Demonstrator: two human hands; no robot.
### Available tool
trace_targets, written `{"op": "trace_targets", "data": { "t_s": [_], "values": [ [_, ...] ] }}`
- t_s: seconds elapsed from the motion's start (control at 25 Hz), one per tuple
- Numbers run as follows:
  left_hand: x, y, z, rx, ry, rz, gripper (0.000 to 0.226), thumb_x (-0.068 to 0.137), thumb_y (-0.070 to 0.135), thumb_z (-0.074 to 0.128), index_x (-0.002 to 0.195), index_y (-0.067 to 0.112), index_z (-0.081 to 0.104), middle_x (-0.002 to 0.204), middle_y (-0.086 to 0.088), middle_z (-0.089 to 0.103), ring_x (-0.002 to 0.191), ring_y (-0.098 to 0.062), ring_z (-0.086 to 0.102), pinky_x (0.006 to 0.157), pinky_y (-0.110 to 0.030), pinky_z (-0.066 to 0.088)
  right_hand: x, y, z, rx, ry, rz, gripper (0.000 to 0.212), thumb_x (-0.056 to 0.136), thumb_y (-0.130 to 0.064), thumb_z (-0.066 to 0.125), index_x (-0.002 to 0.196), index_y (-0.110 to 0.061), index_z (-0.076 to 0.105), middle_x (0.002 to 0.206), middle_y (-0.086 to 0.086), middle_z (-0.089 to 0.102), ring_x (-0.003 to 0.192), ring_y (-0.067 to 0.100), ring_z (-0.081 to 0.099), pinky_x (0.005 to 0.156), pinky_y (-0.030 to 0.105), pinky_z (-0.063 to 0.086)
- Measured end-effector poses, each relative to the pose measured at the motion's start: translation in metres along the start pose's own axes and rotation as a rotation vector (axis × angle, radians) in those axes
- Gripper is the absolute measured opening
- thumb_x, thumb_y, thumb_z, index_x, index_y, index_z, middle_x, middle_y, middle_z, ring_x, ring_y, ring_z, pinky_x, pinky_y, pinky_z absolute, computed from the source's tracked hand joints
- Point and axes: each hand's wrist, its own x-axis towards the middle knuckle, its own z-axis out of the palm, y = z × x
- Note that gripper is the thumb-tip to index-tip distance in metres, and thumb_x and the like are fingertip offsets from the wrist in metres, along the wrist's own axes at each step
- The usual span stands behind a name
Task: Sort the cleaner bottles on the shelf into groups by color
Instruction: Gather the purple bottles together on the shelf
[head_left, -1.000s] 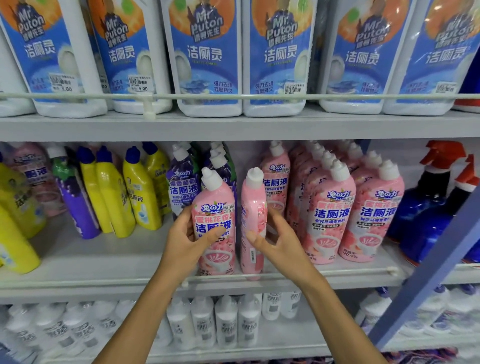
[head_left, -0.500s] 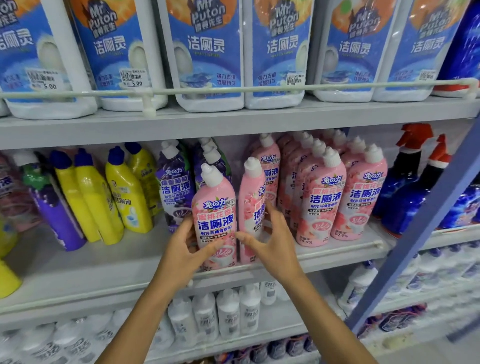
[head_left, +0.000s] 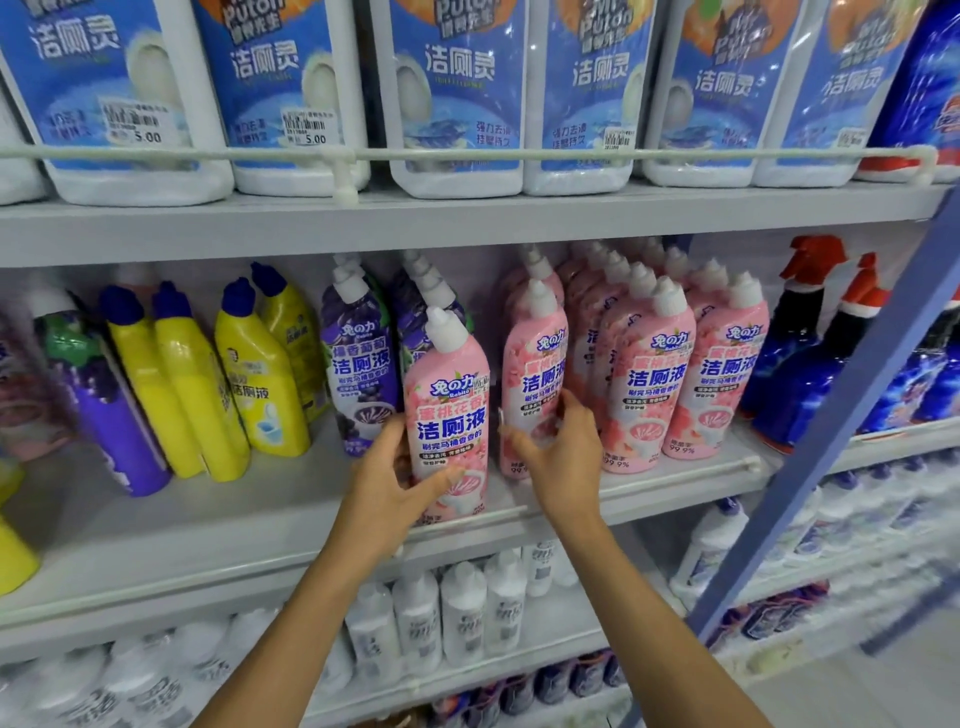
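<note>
A front pink bottle (head_left: 449, 415), white-capped with blue lettering, stands upright at the lip of the middle shelf (head_left: 208, 525), its lower half gripped by the left hand (head_left: 387, 488). Just right of it, slightly further back, a second pink bottle (head_left: 532, 384) stands upright with the right hand (head_left: 563, 457) wrapped round its lower part. Beyond that, the pink group (head_left: 654, 379) stands packed in rows. Behind and left of the front pink bottle are the purple bottles (head_left: 358, 364), white-capped. Further left, the yellow bottles (head_left: 260, 384), blue-capped, lean with their tops to the left.
</note>
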Motion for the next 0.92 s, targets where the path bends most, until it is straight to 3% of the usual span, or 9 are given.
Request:
{"op": "trace_targets", "data": {
  "t_s": [0.12, 0.32, 0.6, 0.92],
  "values": [
    [-0.001, -0.002, 0.001, -0.025, 0.015, -0.015, 0.055, 0.082, 0.003, 0.081, 0.126, 0.023, 0.057, 0.109, 0.009, 0.076, 0.098, -0.011, 0.074, 0.067, -0.02, 0.059, 0.015, -0.005, 0.01, -0.014, 0.058, 0.051, 0.08, 0.071, -0.041, 0.089, 0.135, -0.01, 0.053, 0.122, 0.01, 0.059, 0.112, 0.026, 0.058, 0.092, 0.031, 0.044],
    [0.0, 0.0, 0.001, 0.007, 0.003, -0.02, 0.051, 0.082, 0.009, 0.083, 0.124, 0.025, 0.059, 0.111, 0.009, 0.075, 0.101, -0.009, 0.073, 0.071, -0.022, 0.06, 0.041, 0.008, 0.024, -0.027, 0.15, 0.07, 0.075, 0.073, -0.038, 0.088, 0.13, -0.005, 0.052, 0.121, 0.017, 0.06, 0.109, 0.038, 0.06, 0.09, 0.045, 0.051],
    [0.002, -0.003, -0.004, 0.075, 0.002, -0.023, 0.052, 0.081, 0.02, 0.084, 0.125, 0.025, 0.057, 0.117, 0.01, 0.073, 0.107, -0.006, 0.07, 0.088, -0.033, 0.061, 0.052, 0.018, 0.036, -0.104, 0.17, 0.05, 0.071, 0.076, -0.042, 0.086, 0.119, 0.003, 0.051, 0.112, 0.024, 0.059, 0.1, 0.045, 0.062, 0.08, 0.049, 0.05],
    [0.0, -0.006, -0.005, 0.077, 0.016, -0.019, 0.054, 0.081, 0.022, 0.085, 0.128, 0.025, 0.058, 0.118, 0.01, 0.073, 0.107, -0.006, 0.07, 0.089, -0.037, 0.061, 0.049, 0.012, 0.035, -0.137, 0.169, 0.048, 0.071, 0.077, -0.042, 0.085, 0.117, 0.006, 0.051, 0.11, 0.027, 0.058, 0.099, 0.047, 0.061, 0.079, 0.05, 0.049]
  ]
}}
